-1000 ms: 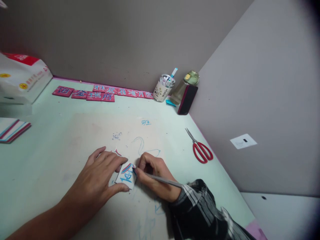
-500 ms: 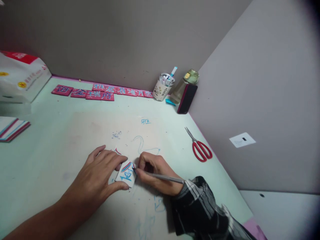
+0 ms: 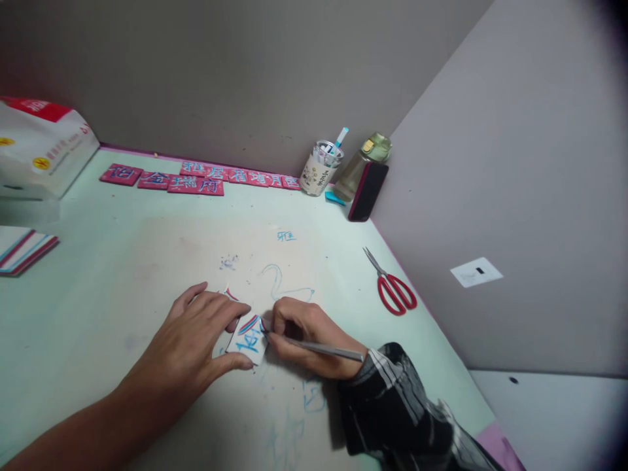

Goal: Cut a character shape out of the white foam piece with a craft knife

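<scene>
While the table [image 3: 93, 281] sat marginally higher in the frame than half a second earlier, the left hand [image 3: 199, 340] maintained its position at lower centre: palm down, gripping the white card [image 3: 255, 355] between forefinger above and thumb below. The right hand [image 3: 314, 327], pinching a slim grey tool [image 3: 331, 350], had shifted slightly toward the right of the frame. This suggested fine adjustment at the card's right-hand edge, with the card held steady. Exact tip contact could not be determined. The card was located below frame centre, left of the midline. It appeared small, angular and tilted, with bold blue strokes [image 3: 248, 343] and, above them, narrower curved red-and-blue bands [image 3: 250, 324].
</scene>
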Motion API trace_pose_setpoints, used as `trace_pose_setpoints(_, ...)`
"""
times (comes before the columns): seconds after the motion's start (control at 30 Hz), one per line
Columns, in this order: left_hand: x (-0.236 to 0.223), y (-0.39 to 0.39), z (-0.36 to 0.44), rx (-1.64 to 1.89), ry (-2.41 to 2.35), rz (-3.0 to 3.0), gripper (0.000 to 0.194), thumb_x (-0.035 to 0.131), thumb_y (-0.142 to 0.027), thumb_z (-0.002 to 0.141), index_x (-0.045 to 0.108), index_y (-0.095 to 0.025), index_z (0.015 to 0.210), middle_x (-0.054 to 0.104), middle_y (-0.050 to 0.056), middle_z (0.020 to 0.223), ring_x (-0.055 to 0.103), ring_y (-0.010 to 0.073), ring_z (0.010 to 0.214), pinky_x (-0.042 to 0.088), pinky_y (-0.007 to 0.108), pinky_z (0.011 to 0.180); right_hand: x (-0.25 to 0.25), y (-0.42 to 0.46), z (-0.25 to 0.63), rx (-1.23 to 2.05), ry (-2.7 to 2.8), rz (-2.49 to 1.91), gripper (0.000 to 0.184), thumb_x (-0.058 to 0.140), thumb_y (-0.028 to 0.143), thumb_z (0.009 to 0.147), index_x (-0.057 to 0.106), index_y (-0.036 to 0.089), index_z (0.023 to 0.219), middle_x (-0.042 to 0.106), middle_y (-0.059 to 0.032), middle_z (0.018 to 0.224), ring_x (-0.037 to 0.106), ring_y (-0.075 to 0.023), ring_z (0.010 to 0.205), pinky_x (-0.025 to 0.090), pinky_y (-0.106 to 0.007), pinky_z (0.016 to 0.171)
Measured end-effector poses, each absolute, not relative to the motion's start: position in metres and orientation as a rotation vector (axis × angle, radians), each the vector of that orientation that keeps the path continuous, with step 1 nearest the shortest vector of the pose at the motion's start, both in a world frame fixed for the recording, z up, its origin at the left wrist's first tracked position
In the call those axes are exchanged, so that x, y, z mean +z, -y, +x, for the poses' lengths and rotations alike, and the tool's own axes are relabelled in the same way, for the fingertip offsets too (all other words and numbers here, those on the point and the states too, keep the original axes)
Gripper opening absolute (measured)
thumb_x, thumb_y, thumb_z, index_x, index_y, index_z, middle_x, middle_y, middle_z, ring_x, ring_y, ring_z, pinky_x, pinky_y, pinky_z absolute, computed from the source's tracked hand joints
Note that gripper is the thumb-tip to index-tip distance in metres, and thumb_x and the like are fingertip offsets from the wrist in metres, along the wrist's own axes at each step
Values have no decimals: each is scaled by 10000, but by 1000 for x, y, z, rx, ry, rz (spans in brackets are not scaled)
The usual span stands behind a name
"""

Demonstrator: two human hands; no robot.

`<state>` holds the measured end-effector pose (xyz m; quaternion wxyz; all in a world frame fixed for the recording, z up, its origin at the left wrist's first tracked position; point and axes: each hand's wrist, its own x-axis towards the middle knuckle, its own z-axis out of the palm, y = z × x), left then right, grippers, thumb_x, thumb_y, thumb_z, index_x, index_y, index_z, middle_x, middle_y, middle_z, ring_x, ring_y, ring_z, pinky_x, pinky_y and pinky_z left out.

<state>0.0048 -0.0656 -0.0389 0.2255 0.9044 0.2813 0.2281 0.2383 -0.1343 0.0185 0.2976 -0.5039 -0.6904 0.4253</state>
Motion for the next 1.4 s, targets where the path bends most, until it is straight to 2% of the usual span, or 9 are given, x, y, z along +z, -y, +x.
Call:
trace_pose_setpoints(0.4,-38,66,4,620,-770,2488,473,673,-646,897,597,-273,1179,670,-14,943,645,253,988,269,546,1162,25,134,241,1100,1940,-1338,207,595,136,879,447,229,767,531,18,809,463,-137,692,395,-277,647)
trace_pose_setpoints(0.83,-36,64,6,656,-751,2495,490,692,-655,878,628,-258,1159,695,-11,929,671,269,975,325,541,1103,30,136,243,1057,2043,-1304,240,576,107,871,407,234,757,440,44,743,394,-130,652,337,-280,628)
trace_pose_setpoints(1.2,-35,63,4,607,-794,2483,490,731,-657,839,641,-276,1134,699,-12,916,674,270,957,347,541,1117,30,141,244,1113,1947,-1310,217,584,125,855,426,228,748,480,32,765,419,-131,667,349,-281,635)
trace_pose_setpoints(1.4,-38,66,4,633,-792,2529,511,800,-594,802,595,-259,1129,687,-12,953,659,271,980,306,543,1132,20,149,240,1062,1780,-1396,205,613,167,851,467,224,719,513,33,728,441,-129,653,361,-282,637)
